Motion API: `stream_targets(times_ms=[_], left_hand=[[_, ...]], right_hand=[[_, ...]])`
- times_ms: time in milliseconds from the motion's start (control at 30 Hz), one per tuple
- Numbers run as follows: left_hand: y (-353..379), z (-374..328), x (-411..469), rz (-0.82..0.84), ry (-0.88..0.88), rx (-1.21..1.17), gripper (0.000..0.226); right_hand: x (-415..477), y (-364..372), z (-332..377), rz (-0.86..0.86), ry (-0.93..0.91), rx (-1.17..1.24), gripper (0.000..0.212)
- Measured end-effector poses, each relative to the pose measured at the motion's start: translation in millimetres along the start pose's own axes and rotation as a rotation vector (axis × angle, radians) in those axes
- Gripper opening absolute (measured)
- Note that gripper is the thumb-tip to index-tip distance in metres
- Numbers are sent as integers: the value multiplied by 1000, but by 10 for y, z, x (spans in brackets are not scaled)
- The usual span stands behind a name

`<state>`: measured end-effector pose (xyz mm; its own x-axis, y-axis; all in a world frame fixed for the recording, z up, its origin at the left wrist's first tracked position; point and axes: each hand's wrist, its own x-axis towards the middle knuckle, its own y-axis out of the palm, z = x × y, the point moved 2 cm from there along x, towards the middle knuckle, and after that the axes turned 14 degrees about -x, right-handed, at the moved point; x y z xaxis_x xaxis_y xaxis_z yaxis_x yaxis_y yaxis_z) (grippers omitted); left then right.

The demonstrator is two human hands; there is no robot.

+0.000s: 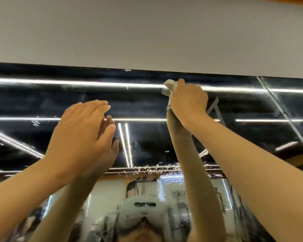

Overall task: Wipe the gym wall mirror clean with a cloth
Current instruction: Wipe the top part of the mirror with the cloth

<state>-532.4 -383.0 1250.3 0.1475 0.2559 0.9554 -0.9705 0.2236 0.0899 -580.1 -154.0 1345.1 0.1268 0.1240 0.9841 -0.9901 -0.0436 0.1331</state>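
The wall mirror [143,102] fills the middle and lower view, dark with reflected ceiling light strips. My right hand [187,102] is raised near the mirror's top edge, fingers closed on a bunched white cloth [170,86] pressed against the glass. My left hand [82,130] lies flat on the mirror lower and to the left, fingers together and holding nothing. Each arm's reflection meets it at the glass. Droplets and smears [157,169] speckle the mirror below both hands.
A plain pale wall [147,32] runs above the mirror's top edge. A vertical seam [280,109] between mirror panels slants down on the right. Gym equipment shows as a reflection [147,203] low in the glass.
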Motion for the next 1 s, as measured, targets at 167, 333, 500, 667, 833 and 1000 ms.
stream_targets(times_ms=[167,333,500,667,833,1000], left_hand=[[-218,397,-172,-3,-34,48,63],[-370,699,-309,-22,-38,55,58],[-371,895,-427,25,-9,73,53],[-306,964,-557,13,7,10,56],[-285,985,-578,-25,-10,-84,56],[-276,1007,-590,-34,-27,-118,57]], right_hand=[[-35,-102,530,-18,-45,6,31],[-91,-173,968,-41,-71,51,31],[-139,-265,1322,-36,-96,78,32],[-186,-316,1651,-24,-116,111,30],[-213,-358,1851,-30,-110,106,29],[-208,-338,1869,-6,-107,129,29]])
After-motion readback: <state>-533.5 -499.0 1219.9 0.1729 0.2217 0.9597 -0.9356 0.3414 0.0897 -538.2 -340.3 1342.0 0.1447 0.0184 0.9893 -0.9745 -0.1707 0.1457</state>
